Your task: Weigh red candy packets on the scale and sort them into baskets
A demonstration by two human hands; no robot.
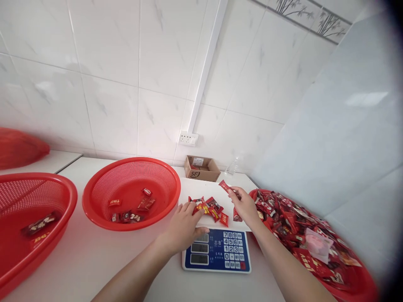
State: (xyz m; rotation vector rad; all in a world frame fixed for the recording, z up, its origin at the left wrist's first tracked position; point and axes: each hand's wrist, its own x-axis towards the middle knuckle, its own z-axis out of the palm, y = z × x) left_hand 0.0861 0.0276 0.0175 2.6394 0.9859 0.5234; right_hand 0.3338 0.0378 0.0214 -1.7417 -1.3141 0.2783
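In the head view my right hand (244, 205) pinches a slim red snack packet (224, 185) above the right side of a white weighing pan (201, 185). My left hand (184, 224) rests at the pan's left edge, its thumb apart from the fingers, with the fingertips at a small pile of red wrapped snacks (214, 208). Whether the fingertips press on a packet cannot be seen. One more red packet (237, 215) lies on the pan beside my right wrist. In front of the pan is the scale's blue keypad panel (217, 251), partly under my left thumb.
A red basket heaped with wrapped snacks (289, 222) stands at the right. To the left are a red basket (130, 163) with several packets and another red basket (71, 197) with a few. Behind are a cardboard box (210, 174), a clear plastic bottle (232, 167) and a wall socket (188, 138).
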